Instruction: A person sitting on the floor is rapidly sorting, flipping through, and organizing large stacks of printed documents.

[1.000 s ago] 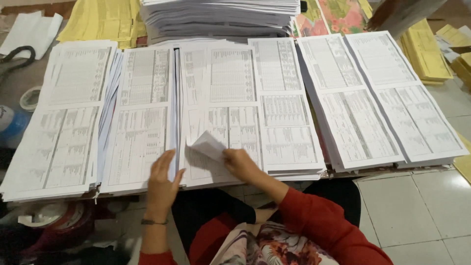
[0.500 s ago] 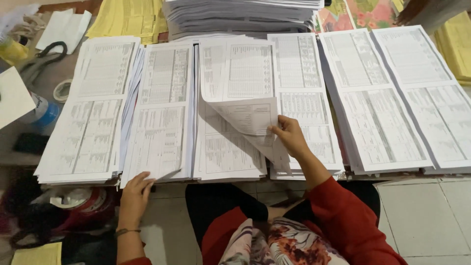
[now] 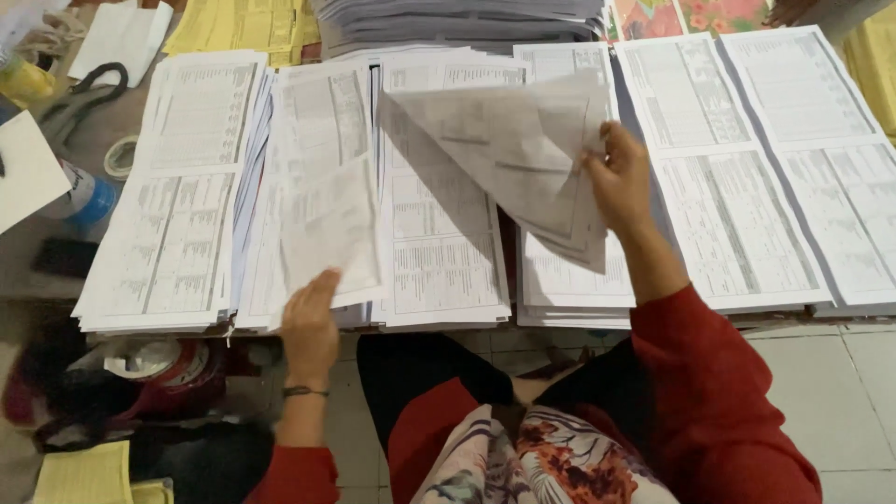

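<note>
Right hand: closed on the edge of a lifted sheet, thumb on top and fingers hidden behind the paper.
Lifted sheet: a printed page, held in the air, curled and tilted over the two middle stacks, its lower corner hanging above the fourth stack.
Left hand: fingers held together and stretched forward, tips laid on the lower edge of a second loose sheet; whether that sheet is pinched cannot be told.
Second loose sheet: raised slightly off the second stack, skewed against the pile beneath.
Third stack: left lying flat between the two hands, partly shaded by the lifted sheet.
Outer stacks: one at far left, two at far right, all set side by side in a row.
Tall pile: placed behind the row.
Yellow papers: seen at upper left.
Tape roll: left beside the leftmost stack.
</note>
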